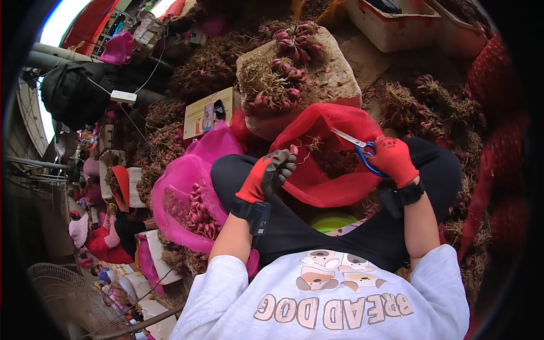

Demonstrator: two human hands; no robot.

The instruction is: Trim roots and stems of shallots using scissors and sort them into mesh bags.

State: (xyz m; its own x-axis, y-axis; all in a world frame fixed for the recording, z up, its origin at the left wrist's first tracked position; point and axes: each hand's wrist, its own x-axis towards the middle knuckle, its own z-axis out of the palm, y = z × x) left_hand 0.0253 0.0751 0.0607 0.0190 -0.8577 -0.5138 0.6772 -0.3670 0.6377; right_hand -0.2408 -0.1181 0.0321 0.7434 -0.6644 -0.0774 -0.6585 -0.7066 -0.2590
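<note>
My left hand [268, 174], in a red glove with a dark palm, is closed on a small reddish shallot [294, 150] that pokes out past the fingertips. Blue-handled scissors [362, 148] are gripped in my red-gloved right hand [393, 161]; their blades point up and left, slightly parted. Between the hands a red mesh bag [317, 195] lies open in my lap, with dry roots and trimmings [335, 161] inside. To the left, a pink mesh bag [164, 190] holds several cleaned shallots [201, 215].
Ahead, bunches of rooted shallots [297, 42] rest on a dirty foam block [334, 73]. A cardboard box [198, 116] bears small items. White tubs [394, 25] stand at the back right. More shallot heaps [428, 107] lie right. Another person [107, 241] sits far left.
</note>
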